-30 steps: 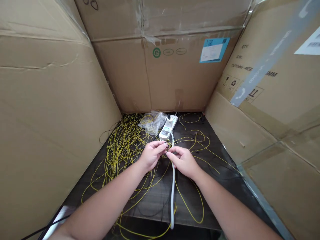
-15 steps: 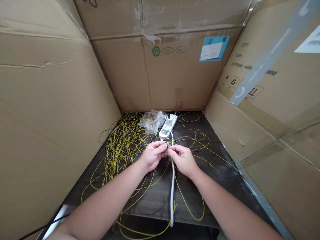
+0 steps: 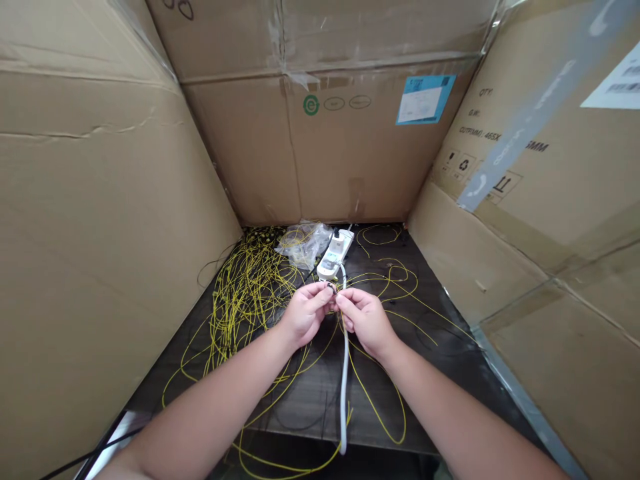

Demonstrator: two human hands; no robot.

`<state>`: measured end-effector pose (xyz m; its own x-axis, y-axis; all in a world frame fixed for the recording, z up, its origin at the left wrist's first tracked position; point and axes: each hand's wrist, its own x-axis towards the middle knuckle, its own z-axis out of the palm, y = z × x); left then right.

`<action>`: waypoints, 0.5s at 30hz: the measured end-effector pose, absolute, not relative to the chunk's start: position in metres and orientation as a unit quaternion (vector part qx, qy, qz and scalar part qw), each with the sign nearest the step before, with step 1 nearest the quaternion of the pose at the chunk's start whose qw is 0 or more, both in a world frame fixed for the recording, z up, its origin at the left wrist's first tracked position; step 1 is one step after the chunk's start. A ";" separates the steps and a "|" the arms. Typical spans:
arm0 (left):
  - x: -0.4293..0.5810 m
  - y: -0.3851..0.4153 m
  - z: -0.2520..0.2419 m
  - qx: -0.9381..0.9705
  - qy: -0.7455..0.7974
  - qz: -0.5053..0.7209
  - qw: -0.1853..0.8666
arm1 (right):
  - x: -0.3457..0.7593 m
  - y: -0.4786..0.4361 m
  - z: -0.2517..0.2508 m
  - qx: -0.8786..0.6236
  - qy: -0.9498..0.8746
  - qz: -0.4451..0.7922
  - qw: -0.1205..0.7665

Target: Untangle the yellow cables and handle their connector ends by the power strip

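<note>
My left hand (image 3: 307, 312) is closed in a pinch on a small dark piece (image 3: 331, 287), too small to name. Right beside it, my right hand (image 3: 364, 317) pinches with thumb and forefinger at the same spot; what lies between those fingertips is hidden. The two hands nearly touch, just in front of a white power strip (image 3: 328, 267). A thick white cable (image 3: 345, 387) runs from the strip down between my hands and over the table's front edge. Thin yellow wires (image 3: 240, 293) lie tangled left of my left hand, and looser yellow loops (image 3: 400, 273) spread to the right.
Tall cardboard boxes wall in the dark table (image 3: 310, 407): a left box (image 3: 100, 213), a back box (image 3: 340, 160) and a right box (image 3: 560, 227). A crumpled clear plastic bag (image 3: 306, 245) lies beside the strip. A black cable (image 3: 90, 455) crosses the lower left corner.
Both hands stay at nearly the same place, still pinching; the fingertips have shifted only slightly. The view has tilted a little.
</note>
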<state>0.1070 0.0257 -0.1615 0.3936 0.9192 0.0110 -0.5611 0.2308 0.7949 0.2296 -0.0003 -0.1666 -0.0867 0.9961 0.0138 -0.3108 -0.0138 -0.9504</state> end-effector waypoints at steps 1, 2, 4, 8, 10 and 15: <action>0.108 0.025 -0.161 0.372 0.240 0.499 0.746 | 0.229 -0.001 -0.165 -0.387 -0.425 0.604 0.552; 0.108 0.025 -0.161 0.372 0.240 0.502 0.743 | 0.228 -0.001 -0.164 -0.385 -0.418 0.610 0.552; 0.109 0.025 -0.161 0.379 0.244 0.508 0.734 | 0.229 -0.001 -0.163 -0.383 -0.413 0.617 0.549; 0.107 0.026 -0.159 0.399 0.250 0.509 0.720 | 0.231 -0.002 -0.161 -0.373 -0.424 0.638 0.524; 0.106 0.026 -0.159 0.408 0.257 0.504 0.717 | 0.232 -0.002 -0.160 -0.373 -0.420 0.648 0.514; 0.106 0.027 -0.161 0.410 0.269 0.500 0.714 | 0.232 -0.002 -0.160 -0.363 -0.403 0.664 0.515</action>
<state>0.1057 0.0266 -0.1613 0.3550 0.9345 0.0257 -0.4936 0.1640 0.8541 0.2322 -0.0020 -0.1603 -0.2075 0.9759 -0.0674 -0.3915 -0.1460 -0.9085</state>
